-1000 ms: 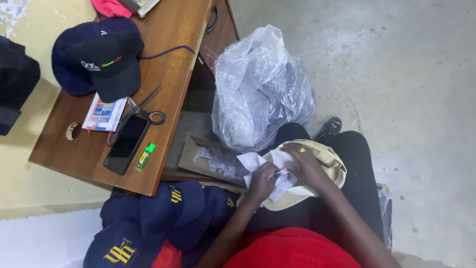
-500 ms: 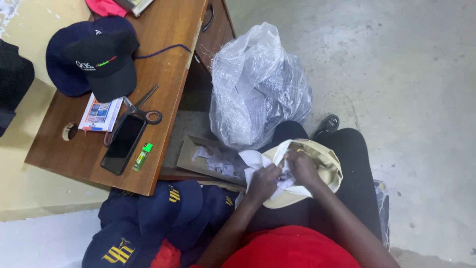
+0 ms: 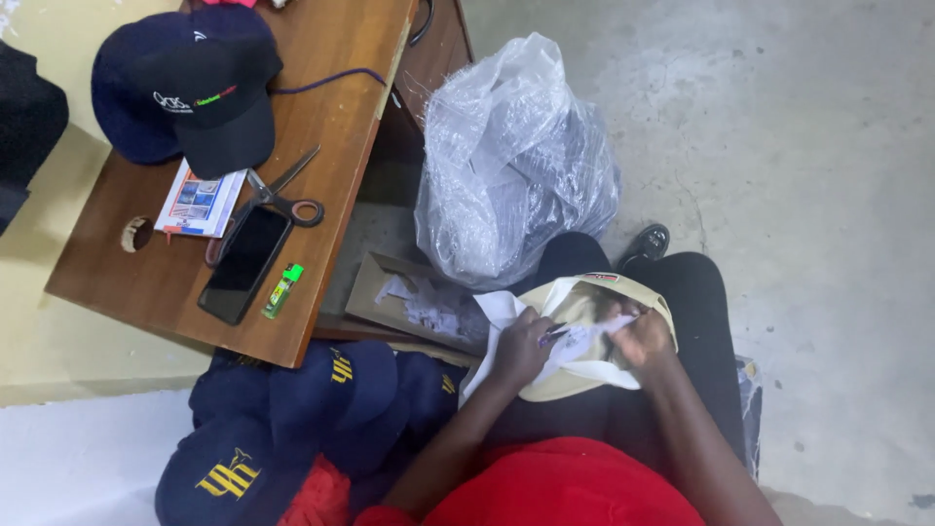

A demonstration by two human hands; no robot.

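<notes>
Over on the left I've got the wooden desk (image 3: 331, 78) with a navy cap (image 3: 185, 93), scissors (image 3: 282, 200) and a phone (image 3: 243, 263). In my lap, my left hand (image 3: 521, 346) pinches the white backing paper (image 3: 575, 351), and my right hand (image 3: 638, 336) is clenched on the beige cap (image 3: 594, 292). A plastic bag (image 3: 516, 161) sits just behind.

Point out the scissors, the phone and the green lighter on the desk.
scissors (image 3: 276, 198): head view, on the pivot where the blades meet the handles.
phone (image 3: 244, 263): head view, on the middle of the dark screen.
green lighter (image 3: 281, 290): head view, on the middle of its body.
</notes>
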